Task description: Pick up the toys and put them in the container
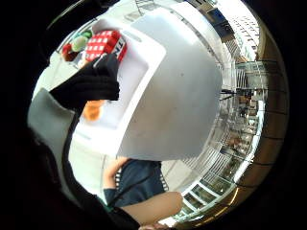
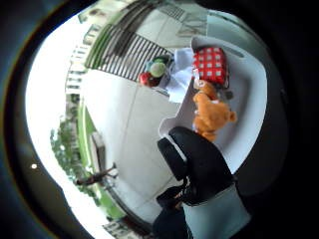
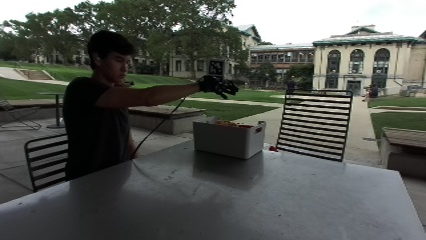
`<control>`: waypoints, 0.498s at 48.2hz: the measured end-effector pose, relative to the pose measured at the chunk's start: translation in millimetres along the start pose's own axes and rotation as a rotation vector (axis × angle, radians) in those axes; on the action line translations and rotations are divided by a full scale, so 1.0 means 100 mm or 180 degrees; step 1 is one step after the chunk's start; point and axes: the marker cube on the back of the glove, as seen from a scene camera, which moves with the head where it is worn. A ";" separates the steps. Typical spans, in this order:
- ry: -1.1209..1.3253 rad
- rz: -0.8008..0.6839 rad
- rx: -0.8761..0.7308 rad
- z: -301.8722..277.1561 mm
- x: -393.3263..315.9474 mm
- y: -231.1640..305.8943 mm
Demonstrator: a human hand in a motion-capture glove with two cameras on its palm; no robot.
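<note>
— Where is the hand (image 3: 218, 86) right now?

— Raised at the end of an outstretched arm, well above the white container (image 3: 228, 138), which stands on the grey tabletop (image 3: 219, 200) in front of a black slatted chair (image 3: 314, 125).

— Is it holding anything?

— Nothing shows in it. In the thumb side palm view the gloved fingers (image 2: 199, 159) hang loosely bent with nothing between them, and the little finger side view shows the same dark fingers (image 1: 93, 81) over the container's rim.

— And the toys?

— Inside the container, below the hand and apart from it. An orange teddy bear (image 2: 212, 112) lies on the white floor of the container, and a red block with white squares (image 2: 210, 64) lies just beside the bear's head, against one end wall. The little finger side view shows that block too (image 1: 105, 43), with only an orange patch of the bear peeking out under the fingers.

— Anything left outside?

— A red and green toy (image 2: 153, 73) sits on the tabletop just beside the container's end wall, near the chair.
</note>
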 end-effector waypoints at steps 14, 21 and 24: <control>-0.0224 -0.0206 0.0371 -0.17 0.21 0.26; -0.0214 -0.0581 0.0616 -0.18 0.58 0.62; -0.0493 -0.1053 0.0647 -0.22 0.30 0.93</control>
